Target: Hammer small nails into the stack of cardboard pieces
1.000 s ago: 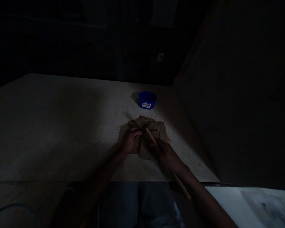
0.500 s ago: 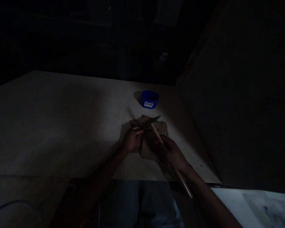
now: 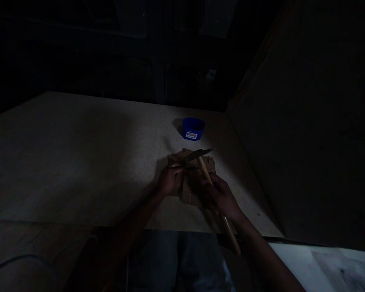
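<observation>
In my right hand (image 3: 221, 195) is a hammer (image 3: 204, 167), gripped around its wooden handle. Its dark head, with one tapered end, hangs over brown pieces (image 3: 192, 194) that look like stacked cardboard or rough wood. My left hand (image 3: 169, 178) rests at the left part of these pieces, its fingers pinched together near the hammer head. Whatever lies between those fingertips is too dark and small to make out. Shadow hides much of the middle of the stack.
A blue plastic container (image 3: 193, 129) with a white label stands just beyond the brown pieces on the pale tabletop (image 3: 79, 162). A tall dark panel (image 3: 307, 142) borders the table on the right. A cable (image 3: 21, 257) runs at the lower left.
The hammer head has shifted to the right, away from my left fingertips, and the handle's end has swung slightly left. My left hand stays at nearly the same place.
</observation>
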Action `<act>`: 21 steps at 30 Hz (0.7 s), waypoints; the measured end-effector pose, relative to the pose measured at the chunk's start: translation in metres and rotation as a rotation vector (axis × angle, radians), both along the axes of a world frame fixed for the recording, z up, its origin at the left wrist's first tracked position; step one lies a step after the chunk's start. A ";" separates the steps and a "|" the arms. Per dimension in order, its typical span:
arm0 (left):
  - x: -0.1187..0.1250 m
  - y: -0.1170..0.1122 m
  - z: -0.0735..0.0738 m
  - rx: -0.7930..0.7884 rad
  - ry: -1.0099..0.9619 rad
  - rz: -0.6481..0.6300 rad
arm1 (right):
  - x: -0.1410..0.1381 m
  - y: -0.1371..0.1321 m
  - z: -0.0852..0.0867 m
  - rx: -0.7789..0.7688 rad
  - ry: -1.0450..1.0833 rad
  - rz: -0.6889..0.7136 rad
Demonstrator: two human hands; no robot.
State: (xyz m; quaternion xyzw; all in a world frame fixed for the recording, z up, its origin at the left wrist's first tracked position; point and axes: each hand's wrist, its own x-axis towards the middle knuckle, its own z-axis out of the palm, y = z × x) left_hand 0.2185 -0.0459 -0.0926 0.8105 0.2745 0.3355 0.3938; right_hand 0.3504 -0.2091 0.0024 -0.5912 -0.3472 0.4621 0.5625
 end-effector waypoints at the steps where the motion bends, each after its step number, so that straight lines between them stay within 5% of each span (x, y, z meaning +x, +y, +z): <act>1: 0.000 0.000 0.000 -0.006 -0.010 -0.006 | -0.002 0.000 -0.001 -0.016 0.027 -0.015; 10: 0.000 0.000 -0.002 0.009 -0.030 0.002 | 0.000 -0.008 -0.025 0.010 0.181 -0.169; 21: 0.000 0.001 -0.009 0.180 -0.090 0.019 | 0.005 -0.038 -0.030 0.013 0.256 -0.281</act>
